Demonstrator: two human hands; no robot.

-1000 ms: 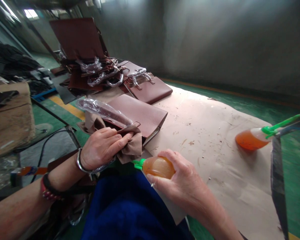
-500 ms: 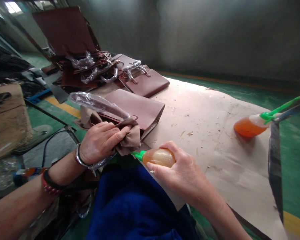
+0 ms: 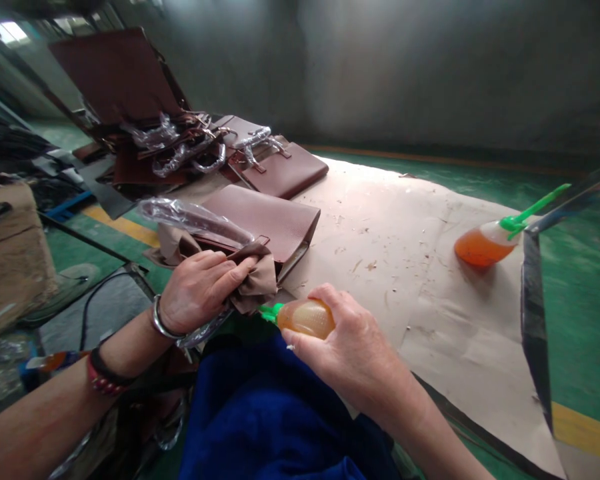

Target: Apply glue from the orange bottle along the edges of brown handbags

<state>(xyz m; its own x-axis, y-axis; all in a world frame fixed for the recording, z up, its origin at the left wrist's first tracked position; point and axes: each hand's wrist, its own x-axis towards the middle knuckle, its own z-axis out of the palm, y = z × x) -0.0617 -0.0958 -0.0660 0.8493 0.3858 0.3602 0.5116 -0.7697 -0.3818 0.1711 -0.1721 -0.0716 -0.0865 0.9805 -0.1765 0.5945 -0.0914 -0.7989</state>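
Note:
My left hand (image 3: pixel 200 290) is closed on the bunched brown lining (image 3: pixel 256 280) at the near side of a brown leather handbag (image 3: pixel 265 220). The bag lies on its side at the table's left edge, its handle (image 3: pixel 195 220) wrapped in clear plastic. In my right hand (image 3: pixel 343 327) is a squeeze bottle (image 3: pixel 306 316) of amber liquid, tilted on its side. Its green nozzle (image 3: pixel 270 312) points left at the lining, close below it; whether the tip touches the fabric is hidden.
A second squeeze bottle (image 3: pixel 485 245) with orange liquid and a green nozzle leans at the table's right end. More brown bags (image 3: pixel 287 170) with plastic-wrapped handles are heaped at the far left. Brown paper (image 3: pixel 380 293) covers the table, with small scraps on it.
The whole view has shifted slightly, so most things appear a little further left. Both hands keep their holds, the left on the lining and the right on the squeeze bottle.

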